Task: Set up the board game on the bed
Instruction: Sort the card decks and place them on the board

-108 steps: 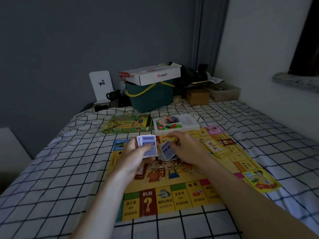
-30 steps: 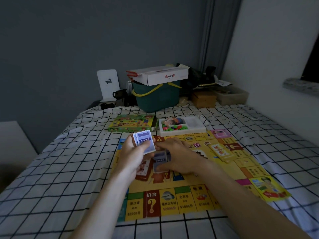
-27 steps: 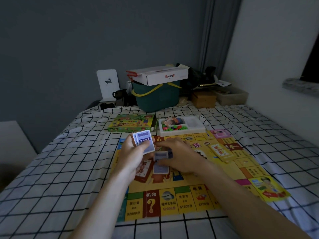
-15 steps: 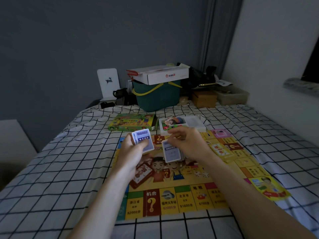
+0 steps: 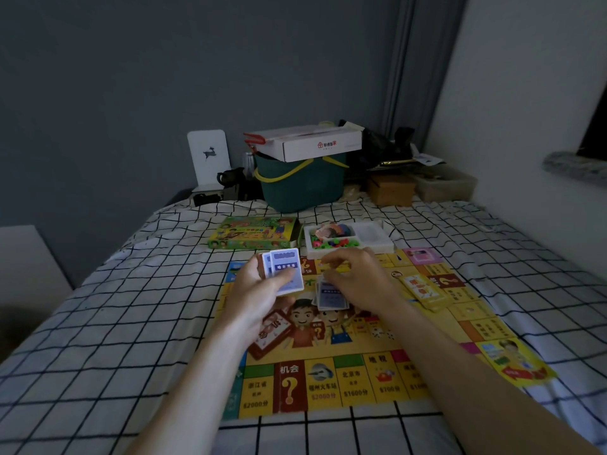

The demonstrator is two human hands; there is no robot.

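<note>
1. Left hand: gripping one stack of blue-backed paper cards above the yellow printed game board on the checked bed.
2. Right hand: fingers curled over a small blue card pile on the board; grasp uncertain.
3. Step, judged: sorting cards; next, squaring the pile.
4. One yellow card deck; one white parts tray; one green box lid.

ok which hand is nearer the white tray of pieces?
Right. The right hand is just in front of the white tray; the left hand, gripping a deck of cards, sits further left.
</note>
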